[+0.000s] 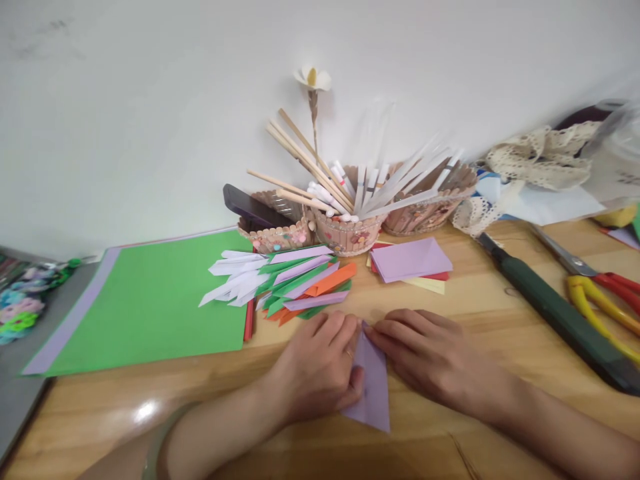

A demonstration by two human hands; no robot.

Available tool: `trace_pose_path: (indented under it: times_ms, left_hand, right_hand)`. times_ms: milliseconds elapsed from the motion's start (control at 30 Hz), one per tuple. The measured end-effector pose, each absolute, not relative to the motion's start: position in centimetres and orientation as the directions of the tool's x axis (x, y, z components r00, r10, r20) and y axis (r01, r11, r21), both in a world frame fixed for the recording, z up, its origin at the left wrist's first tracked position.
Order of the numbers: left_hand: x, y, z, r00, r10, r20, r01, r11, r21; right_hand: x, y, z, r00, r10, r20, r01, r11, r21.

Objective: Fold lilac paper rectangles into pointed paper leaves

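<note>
A folded sheet of purple paper lies on the wooden table between my two hands, its narrow tip pointing away from me. My left hand is closed at its left edge, fingertips at the tip and thumb resting on the paper. With its fingers closed at the same tip, my right hand grips the paper from the right. Just beyond them sits a pile of folded paper pieces in white, purple, green and orange. A stack of purple paper rectangles rests behind my right hand, with red and yellow ones under it.
Green sheets lie at left. Decorated baskets holding markers and sticks stand against the wall, one with a phone. A dark green long-handled tool, scissors and lace ribbon are at right.
</note>
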State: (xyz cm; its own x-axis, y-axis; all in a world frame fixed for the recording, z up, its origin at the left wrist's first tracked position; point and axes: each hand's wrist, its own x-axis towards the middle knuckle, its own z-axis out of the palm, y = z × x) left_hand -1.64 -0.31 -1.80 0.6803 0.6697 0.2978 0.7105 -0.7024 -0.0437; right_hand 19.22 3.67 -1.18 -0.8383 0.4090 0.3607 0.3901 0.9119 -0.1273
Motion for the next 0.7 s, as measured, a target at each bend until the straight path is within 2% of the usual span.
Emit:
trace_pose_path:
  times_ms: [200, 367, 500, 700]
  left_hand:
    - [-1.76, -0.43, -1.8, 0.698, 0.548, 0.462, 0.635, -0.771, -0.045]
    - [-1.67, -0.28, -1.55, 0.694, 0.574, 0.434, 0.631, -0.776, 0.018]
    - [-1.76, -0.06, -1.38, 0.714, 0.576, 0.398, 0.622, -0.783, 0.018]
    - [-1.89, 0.01, -1.35, 0.729, 0.589, 0.348, 0.618, -0.785, 0.035]
  right_hand:
    - [19.25, 3.61, -1.23, -0.844, 0.392, 0.367, 0.379, 0.919, -0.11]
    - [19.34, 3.8, -1.51, -0.827, 0.441, 0.35, 0.398, 0.897, -0.191]
    - [19.33, 4.0, -1.2, -0.816, 0.493, 0.303, 0.425, 0.866, -0.264]
    - [19.24, 4.15, -1.14, -0.771, 0.561, 0.301, 0.504, 0.827, -0.25]
